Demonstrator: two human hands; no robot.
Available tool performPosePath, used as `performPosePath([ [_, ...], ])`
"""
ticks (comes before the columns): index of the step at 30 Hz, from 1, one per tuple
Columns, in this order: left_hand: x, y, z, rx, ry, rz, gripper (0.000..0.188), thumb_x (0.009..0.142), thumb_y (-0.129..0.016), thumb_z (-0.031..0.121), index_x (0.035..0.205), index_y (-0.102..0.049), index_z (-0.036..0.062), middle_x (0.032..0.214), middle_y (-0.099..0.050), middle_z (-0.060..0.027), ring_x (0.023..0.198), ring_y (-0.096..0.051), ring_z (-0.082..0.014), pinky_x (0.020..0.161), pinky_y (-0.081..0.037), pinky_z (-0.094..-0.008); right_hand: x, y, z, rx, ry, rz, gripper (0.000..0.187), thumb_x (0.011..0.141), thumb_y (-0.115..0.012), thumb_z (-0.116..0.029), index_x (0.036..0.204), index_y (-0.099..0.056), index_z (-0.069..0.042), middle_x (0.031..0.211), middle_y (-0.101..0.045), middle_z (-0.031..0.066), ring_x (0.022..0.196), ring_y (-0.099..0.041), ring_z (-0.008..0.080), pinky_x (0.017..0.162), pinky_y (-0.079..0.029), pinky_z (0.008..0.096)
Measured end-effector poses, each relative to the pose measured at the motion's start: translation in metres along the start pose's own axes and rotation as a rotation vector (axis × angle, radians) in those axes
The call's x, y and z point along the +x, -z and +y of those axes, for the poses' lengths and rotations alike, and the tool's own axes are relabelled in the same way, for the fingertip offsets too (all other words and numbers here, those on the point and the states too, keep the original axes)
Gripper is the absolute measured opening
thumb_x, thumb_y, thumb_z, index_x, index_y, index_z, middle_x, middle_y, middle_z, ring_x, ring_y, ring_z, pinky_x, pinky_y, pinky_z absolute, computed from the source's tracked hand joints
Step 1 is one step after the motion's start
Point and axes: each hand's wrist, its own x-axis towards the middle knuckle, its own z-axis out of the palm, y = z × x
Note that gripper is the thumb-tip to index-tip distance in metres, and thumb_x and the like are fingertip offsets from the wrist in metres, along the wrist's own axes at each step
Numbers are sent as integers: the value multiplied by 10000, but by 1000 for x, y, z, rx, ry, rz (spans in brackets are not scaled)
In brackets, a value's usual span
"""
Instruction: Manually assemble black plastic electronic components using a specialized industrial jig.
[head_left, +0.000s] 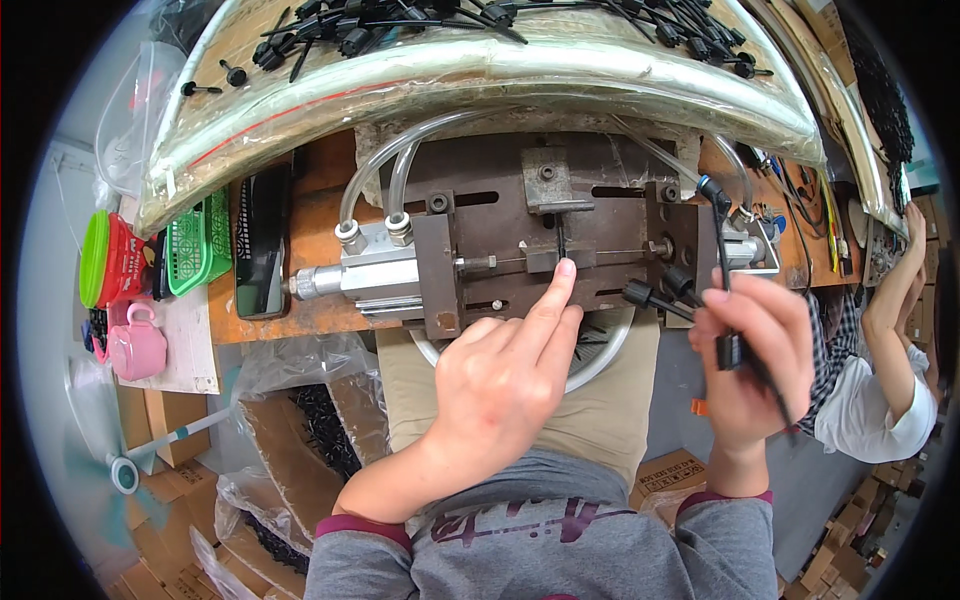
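Observation:
My left hand point(513, 380) reaches over the dark metal fixture point(500, 225) with its index finger stretched out and the other fingers partly bent. That fingertip touches the slotted metal block point(545, 260) at the fixture's middle, where a thin black stem point(561, 236) stands in front of a small steel bracket point(547, 175). My right hand point(755, 355) is closed round several black plastic pieces point(733, 350), with knob-like heads and thin stems, to the right of the fixture. Their heads point various ways, some toward the fixture. The palm side of the left hand is hidden.
Air cylinders point(375, 280) with clear hoses point(375, 170) flank the fixture. Beyond it, a plastic-edged tray point(480, 75) carries many black pieces. At left are a phone point(262, 240), green basket point(205, 240) and pink cup point(138, 345). Another person's arm point(890, 310) shows at right.

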Motion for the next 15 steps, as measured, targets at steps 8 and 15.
performPosePath([
  [8, 2, 16, 14, -658, -15, 216, 424, 642, -899, 93, 995, -694, -21, 977, -718, -157, 876, -711, -257, 732, -575, -310, -21, -25, -13, -34, 229, -105, 431, 658, -730, -15, 1087, -724, 20, 1107, -649, 202, 856, -691, 258, 698, -593, 301],
  [15, -6, 28, 10, -598, 73, 155, 375, 641, -860, 1, 990, -725, 8, 1019, -698, -139, 851, -671, -230, 730, -563, -318, -15, -28, -13, 47, 155, -47, 361, 695, -782, 34, 1051, -729, 5, 1057, -675, 166, 850, -689, 235, 677, -581, 292],
])
